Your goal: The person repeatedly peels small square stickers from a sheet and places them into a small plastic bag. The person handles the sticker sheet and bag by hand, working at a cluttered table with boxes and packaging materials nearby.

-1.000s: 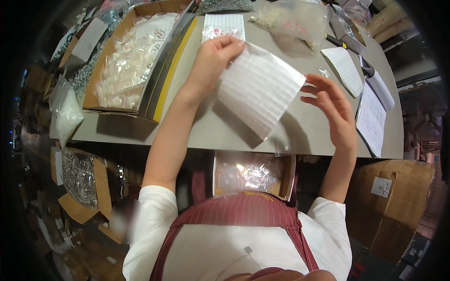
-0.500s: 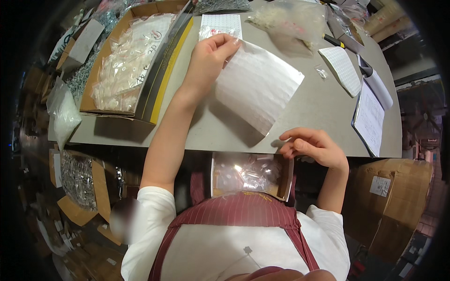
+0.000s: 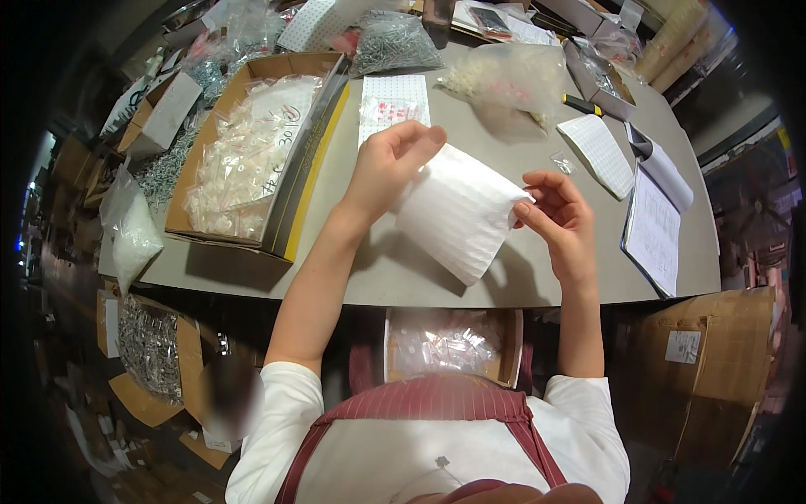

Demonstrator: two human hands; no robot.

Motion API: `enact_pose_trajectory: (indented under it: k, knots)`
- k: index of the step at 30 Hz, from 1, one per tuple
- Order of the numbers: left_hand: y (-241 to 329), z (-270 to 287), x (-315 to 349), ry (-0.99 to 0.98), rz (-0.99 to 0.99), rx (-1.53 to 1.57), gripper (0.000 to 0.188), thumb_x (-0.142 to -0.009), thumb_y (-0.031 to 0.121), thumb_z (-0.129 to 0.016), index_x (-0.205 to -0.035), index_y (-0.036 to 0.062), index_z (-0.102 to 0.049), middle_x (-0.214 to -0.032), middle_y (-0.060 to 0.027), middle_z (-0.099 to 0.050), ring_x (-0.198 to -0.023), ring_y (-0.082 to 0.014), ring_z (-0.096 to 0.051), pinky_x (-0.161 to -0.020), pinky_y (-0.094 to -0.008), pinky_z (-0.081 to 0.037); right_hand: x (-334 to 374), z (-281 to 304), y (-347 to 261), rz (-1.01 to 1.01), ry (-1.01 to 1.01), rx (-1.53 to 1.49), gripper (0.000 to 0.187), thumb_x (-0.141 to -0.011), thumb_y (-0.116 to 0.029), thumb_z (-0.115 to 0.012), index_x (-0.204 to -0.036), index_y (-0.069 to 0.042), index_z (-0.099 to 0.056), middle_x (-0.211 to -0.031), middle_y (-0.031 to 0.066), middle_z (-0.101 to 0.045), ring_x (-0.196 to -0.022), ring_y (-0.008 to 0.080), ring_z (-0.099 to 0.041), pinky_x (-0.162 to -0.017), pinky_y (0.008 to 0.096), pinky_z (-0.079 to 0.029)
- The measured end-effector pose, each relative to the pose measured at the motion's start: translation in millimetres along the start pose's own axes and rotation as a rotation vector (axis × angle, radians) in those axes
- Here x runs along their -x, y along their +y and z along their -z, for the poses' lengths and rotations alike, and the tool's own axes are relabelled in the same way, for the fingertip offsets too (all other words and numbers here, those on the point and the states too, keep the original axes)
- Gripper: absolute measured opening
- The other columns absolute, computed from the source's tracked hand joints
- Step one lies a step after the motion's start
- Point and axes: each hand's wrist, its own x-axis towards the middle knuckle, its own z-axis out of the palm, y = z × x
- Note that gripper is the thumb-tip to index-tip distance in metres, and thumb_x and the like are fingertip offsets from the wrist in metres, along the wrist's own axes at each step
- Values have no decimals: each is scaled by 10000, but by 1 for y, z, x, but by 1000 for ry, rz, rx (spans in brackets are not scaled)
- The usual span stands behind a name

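A sheet of white paper (image 3: 457, 214) is held tilted above the grey table, in front of me. My left hand (image 3: 395, 168) pinches its upper left corner between thumb and fingers. At the right corner, my right hand (image 3: 558, 218) grips the paper's edge between thumb and fingertips. Just beyond the left hand lies a dotted white sheet (image 3: 393, 88) with a small clear bag with red print (image 3: 396, 112) on it. To the left stands an open cardboard box (image 3: 277, 227) filled with small clear bags (image 3: 239, 164).
Bags of screws (image 3: 395, 46) and pale parts (image 3: 512, 80) lie at the back. A yellow-black cutter (image 3: 582, 105), a notepad sheet (image 3: 596, 151) and a clipboard (image 3: 653, 227) are on the right. Between me and the table is a box of small bags (image 3: 445, 340).
My right hand has risen from the table's front edge and taken the paper's right corner. My left hand still holds the other corner. The view has shifted, showing more of the table's far side.
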Motion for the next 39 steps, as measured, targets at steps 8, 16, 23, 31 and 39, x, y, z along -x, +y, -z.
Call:
enact_pose_trajectory:
  k: [8, 16, 23, 31, 39]
  knots:
    - [2, -8, 6, -264, 100, 229, 416, -874, 93, -847, -1229, 23, -641, -1020, -10, -690, -913, -76, -656, -832, -252, -538, 1, -13, -5, 100, 51, -14, 352, -962, -4, -743, -1277, 34, -590, -1015, 83, -728, -929, 139, -704, -820, 311, -599]
    - [-7, -13, 7, -110, -99, -63, 288, -912, 11, -754, -1176, 30, -639, -984, 3, -678, -853, -53, -641, -740, -228, -523, -5, -12, 19, 251, 79, 227, 132, -1013, -4, -674, -1126, 63, -656, -979, 65, -728, -888, 126, -723, -824, 281, -599]
    - [-6, -18, 12, -62, -269, -261, 264, -903, 4, -736, -1146, 20, -637, -993, -5, -687, -890, -65, -652, -759, -239, -533, -5, -14, 20, 254, 139, 341, 105, -1008, -6, -675, -1080, 66, -700, -923, 52, -736, -851, 114, -725, -786, 277, -610]
    - [0, -22, 15, -86, -431, -323, 260, -850, -46, -700, -1097, 19, -647, -986, -58, -708, -882, -124, -674, -768, -271, -540, -9, -6, 24, 99, 77, 10, 163, -1042, -38, -634, -1108, 99, -692, -1002, 95, -712, -863, 151, -714, -786, 316, -640]
    - [-2, -24, 15, -48, -464, -337, 245, -843, -52, -698, -1074, 12, -650, -966, -68, -716, -885, -142, -690, -769, -285, -545, -4, -5, 23, 173, 101, 151, 180, -1029, -70, -682, -1121, 83, -703, -1005, 82, -733, -894, 146, -725, -806, 302, -618]
